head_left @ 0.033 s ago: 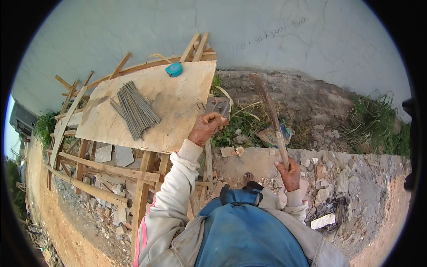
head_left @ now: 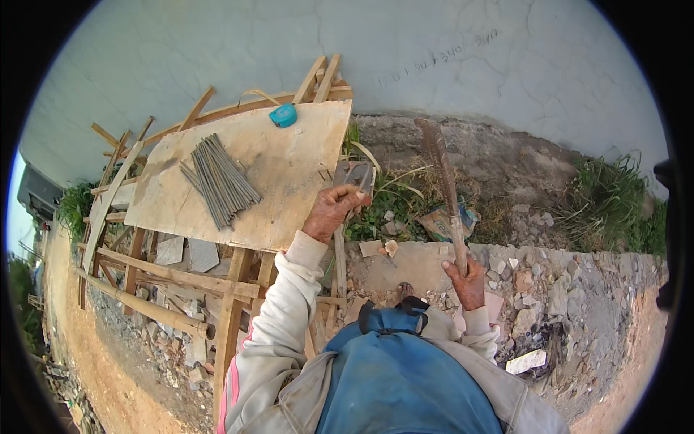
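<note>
My left hand (head_left: pixel 332 211) is closed in a pinch at the right end of a plywood board (head_left: pixel 289 173); what its fingers hold is hidden. Just beyond the fingertips is a small dark metal plate (head_left: pixel 341 171) with upright pegs and thin grey pieces on it. On the right, my right hand (head_left: pixel 469 283) grips the lower end of a long rusty metal bar (head_left: pixel 447 181), which points up and away, wider toward its far end. A bundle of several grey metal rods (head_left: pixel 220 181) lies on the board, left of my left hand.
A turquoise tape measure (head_left: pixel 283 115) sits on the board's far edge. Rough timber legs and rails (head_left: pixel 231 311) support the board, with a bamboo pole (head_left: pixel 159 312) at the left. A cracked wall (head_left: pixel 434 65) stands behind. Rubble (head_left: pixel 535 304) and weeds (head_left: pixel 607 195) lie to the right.
</note>
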The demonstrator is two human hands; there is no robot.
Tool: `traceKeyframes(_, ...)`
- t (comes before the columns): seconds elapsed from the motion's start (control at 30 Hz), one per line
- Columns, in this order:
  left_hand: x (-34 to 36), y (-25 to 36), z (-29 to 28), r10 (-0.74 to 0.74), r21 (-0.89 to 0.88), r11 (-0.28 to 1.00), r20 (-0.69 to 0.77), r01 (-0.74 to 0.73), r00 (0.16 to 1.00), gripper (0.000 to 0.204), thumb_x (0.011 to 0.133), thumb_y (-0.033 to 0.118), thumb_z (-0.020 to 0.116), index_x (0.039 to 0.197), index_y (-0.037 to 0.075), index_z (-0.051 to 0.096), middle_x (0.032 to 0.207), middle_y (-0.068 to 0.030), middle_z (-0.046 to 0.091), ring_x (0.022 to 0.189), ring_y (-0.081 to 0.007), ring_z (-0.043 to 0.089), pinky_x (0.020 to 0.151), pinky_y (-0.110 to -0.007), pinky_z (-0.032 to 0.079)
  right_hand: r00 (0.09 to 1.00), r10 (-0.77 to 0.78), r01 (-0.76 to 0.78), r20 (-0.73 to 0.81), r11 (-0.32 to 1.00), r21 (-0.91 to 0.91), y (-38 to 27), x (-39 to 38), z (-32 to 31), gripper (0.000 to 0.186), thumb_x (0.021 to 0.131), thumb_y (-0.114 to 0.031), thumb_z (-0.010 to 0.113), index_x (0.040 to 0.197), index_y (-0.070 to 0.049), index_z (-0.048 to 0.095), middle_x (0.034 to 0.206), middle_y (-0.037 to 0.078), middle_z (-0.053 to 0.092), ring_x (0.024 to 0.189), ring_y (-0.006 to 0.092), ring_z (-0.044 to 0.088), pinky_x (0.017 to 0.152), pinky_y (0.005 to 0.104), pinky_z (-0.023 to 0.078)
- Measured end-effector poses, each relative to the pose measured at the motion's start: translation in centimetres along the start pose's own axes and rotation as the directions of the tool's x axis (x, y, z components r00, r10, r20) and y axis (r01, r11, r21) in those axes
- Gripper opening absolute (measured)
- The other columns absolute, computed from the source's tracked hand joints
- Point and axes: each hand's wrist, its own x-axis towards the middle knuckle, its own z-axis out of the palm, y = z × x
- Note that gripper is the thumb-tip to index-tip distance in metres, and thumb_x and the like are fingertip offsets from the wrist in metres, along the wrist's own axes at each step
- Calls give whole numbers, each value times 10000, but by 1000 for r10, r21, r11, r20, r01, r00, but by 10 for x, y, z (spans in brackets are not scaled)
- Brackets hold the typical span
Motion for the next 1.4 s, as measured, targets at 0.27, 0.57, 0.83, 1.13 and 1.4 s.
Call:
traceKeyframes(0.27, -16, 32, 24, 197, -284, 931, -141, -231, 970, 280, 1031, 265, 619, 1162, 27, 683, 810, -8, 633, 707, -112, 555, 636, -269, 452, 921, -42, -135, 387, 898, 419, -44, 90, 42, 472, 976, -364, 699, 1237, 21, 617, 825, 31, 665, 710, 93, 582, 597, 246, 479)
traceKeyframes(0.57, -20, -14, 44, 98, -323, 903, -486, -283, 868, 290, 1030, 286, 620, 1190, 50, 676, 918, 3, 648, 773, -100, 593, 691, -268, 497, 608, -103, -294, 787, 892, 344, -54, 162, 61, 385, 1011, -290, 645, 1204, 43, 621, 762, 77, 688, 611, 110, 649, 501, 226, 463)
traceKeyframes(0.83, -9, -27, 13, -8, -131, 986, -669, -108, 743, 305, 1023, 311, 605, 1162, 45, 660, 874, -11, 700, 662, -90, 628, 597, -243, 503, 542, -40, -330, 839, 908, 256, -65, 201, 69, 299, 996, -229, 659, 1121, 41, 630, 652, 23, 578, 495, 86, 521, 442, 232, 394)
traceKeyframes(1.13, 9, -21, -6, -39, -16, 999, -733, 40, 679, 334, 1012, 302, 622, 1170, 10, 661, 777, -2, 632, 635, -87, 619, 580, -239, 489, 509, -5, -302, 861, 935, 185, -68, 243, 72, 263, 976, -226, 684, 1044, 22, 629, 631, 6, 550, 482, 78, 480, 427, 241, 366)
traceKeyframes(1.4, 12, -37, -19, 109, 386, 869, -758, 309, 643, 332, 963, 275, 649, 1044, -40, 717, 852, -58, 698, 724, -143, 618, 685, -314, 501, 504, 25, -352, 863, 919, 179, -56, 251, 75, 246, 970, -222, 687, 997, 13, 624, 636, 0, 544, 494, 79, 468, 445, 238, 377)
